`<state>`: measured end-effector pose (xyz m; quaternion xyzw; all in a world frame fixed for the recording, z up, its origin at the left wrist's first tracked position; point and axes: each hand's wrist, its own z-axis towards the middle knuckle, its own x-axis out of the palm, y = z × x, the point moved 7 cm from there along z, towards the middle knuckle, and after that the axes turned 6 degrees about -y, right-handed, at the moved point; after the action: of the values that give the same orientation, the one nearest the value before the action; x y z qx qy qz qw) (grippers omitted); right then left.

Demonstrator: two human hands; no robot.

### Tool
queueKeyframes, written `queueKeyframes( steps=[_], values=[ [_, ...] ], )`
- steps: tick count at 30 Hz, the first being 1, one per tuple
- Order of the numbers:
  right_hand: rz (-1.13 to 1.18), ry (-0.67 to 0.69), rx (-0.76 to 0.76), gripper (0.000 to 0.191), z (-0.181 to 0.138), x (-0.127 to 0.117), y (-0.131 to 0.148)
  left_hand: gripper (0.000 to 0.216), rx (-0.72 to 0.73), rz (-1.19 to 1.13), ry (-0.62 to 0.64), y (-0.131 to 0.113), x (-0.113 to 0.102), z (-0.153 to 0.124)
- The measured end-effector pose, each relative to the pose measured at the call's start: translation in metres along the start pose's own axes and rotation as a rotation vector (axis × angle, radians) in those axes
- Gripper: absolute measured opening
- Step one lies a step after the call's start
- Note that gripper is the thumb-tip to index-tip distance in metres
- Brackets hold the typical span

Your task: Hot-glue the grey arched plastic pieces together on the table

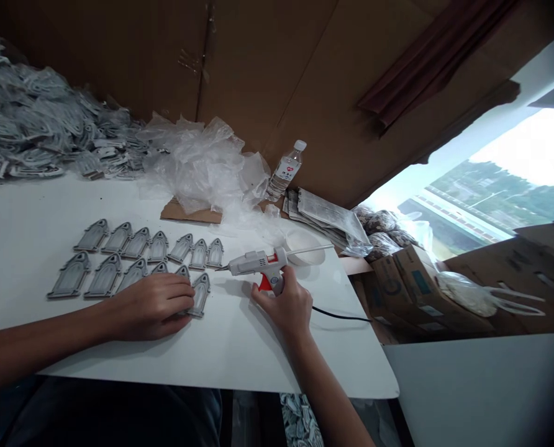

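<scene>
My right hand [292,304] is wrapped round the handle of a grey hot glue gun [251,263] with a red trigger, held above the table. The gun's nozzle points left, and a pale glue stick juts from its rear. At the end of the front row, the curled fingers of my left hand [158,304] grip the left edge of a small grey arched plaque [201,295]. Similar plaques lie in two rows, such as this back-row plaque [158,247] and this front-row plaque [69,274]. My left hand partly covers several of the front ones.
Crumpled clear plastic bags [202,161] and a water bottle [286,171] stand along the cardboard wall. A heap of bagged pieces [39,118] fills the back left. A black cord [342,315] runs off the table's right edge, near cardboard boxes [412,282]. A shallow white dish [307,248] sits behind the gun.
</scene>
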<state>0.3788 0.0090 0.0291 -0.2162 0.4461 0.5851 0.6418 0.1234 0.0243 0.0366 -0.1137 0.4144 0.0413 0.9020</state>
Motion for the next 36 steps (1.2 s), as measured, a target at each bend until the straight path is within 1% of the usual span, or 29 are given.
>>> queueKeyframes(
  steps=[6, 10, 16, 21, 24, 30, 36],
  values=[
    [-0.023, 0.026, 0.003, 0.043, 0.002, 0.001, 0.001, 0.014, 0.031, -0.002, 0.014, -0.003, 0.004, 0.0],
    [-0.006, 0.017, -0.026, 0.043, 0.001, 0.0, 0.003, 0.013, 0.041, -0.004, 0.012, -0.005, 0.002, 0.001],
    [-0.003, -0.069, -0.128, 0.039, -0.001, -0.002, 0.005, 0.02, 0.11, 0.005, 0.06, -0.01, 0.004, 0.003],
    [0.011, -0.199, -0.238, 0.038, -0.003, -0.007, 0.01, 0.018, 0.121, 0.021, 0.007, -0.01, 0.001, 0.005],
    [0.024, -0.23, -0.275, 0.038, -0.004, -0.01, 0.013, 0.018, 0.125, 0.027, 0.0, -0.01, 0.0, 0.005],
    [0.075, -0.249, -0.329, 0.033, -0.006, -0.012, 0.019, 0.019, 0.118, 0.017, -0.009, -0.009, -0.001, 0.006],
    [0.084, -0.219, -0.367, 0.029, -0.008, -0.008, 0.018, 0.019, 0.12, 0.014, -0.005, -0.01, -0.001, 0.008]
  ],
)
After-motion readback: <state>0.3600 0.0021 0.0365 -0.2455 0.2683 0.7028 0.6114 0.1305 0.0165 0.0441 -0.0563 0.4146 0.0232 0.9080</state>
